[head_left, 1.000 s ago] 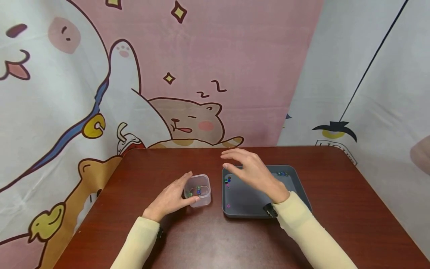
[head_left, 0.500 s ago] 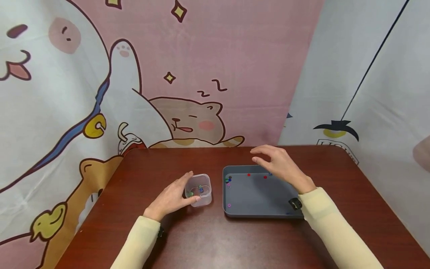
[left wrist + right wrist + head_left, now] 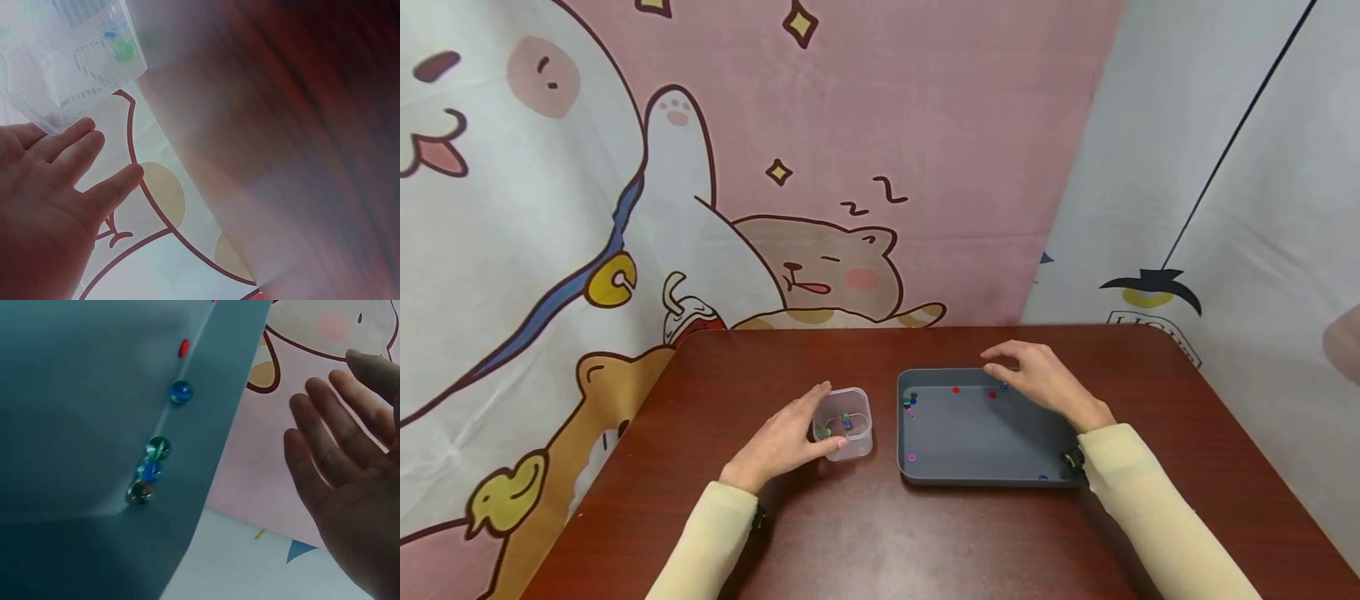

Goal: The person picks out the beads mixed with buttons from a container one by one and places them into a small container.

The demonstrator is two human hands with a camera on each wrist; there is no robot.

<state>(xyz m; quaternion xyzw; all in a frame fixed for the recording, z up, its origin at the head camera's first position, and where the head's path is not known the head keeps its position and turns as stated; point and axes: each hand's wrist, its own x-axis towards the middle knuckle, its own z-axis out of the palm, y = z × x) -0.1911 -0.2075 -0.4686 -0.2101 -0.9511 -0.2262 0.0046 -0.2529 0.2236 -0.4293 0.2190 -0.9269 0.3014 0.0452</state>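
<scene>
My left hand (image 3: pixel 781 444) holds a small clear plastic box (image 3: pixel 853 448), its thumb along the near side and fingers along the left side. Several marbles lie inside, among them a green marble (image 3: pixel 124 50). Over the far right part of a grey tray (image 3: pixel 970 481), my right hand (image 3: pixel 1047 385) hovers with loosely bent fingers and nothing between them. Near its fingertips is a blue marble (image 3: pixel 1003 386). The right wrist view shows more marbles along the tray's far wall, including a blue marble (image 3: pixel 182 392) and a green marble (image 3: pixel 159 448).
Two red pieces (image 3: pixel 956 390) lie near the tray's far side. In its left part are a small cluster of coloured pieces (image 3: pixel 912 402) and a pink ring (image 3: pixel 912 458). The brown table (image 3: pixel 865 533) meets a cartoon-printed cloth (image 3: pixel 970 167) behind.
My right hand has moved right across the tray, then lowered slightly toward its far edge, uncovering the red pieces. My left hand and the plastic box have stayed in place.
</scene>
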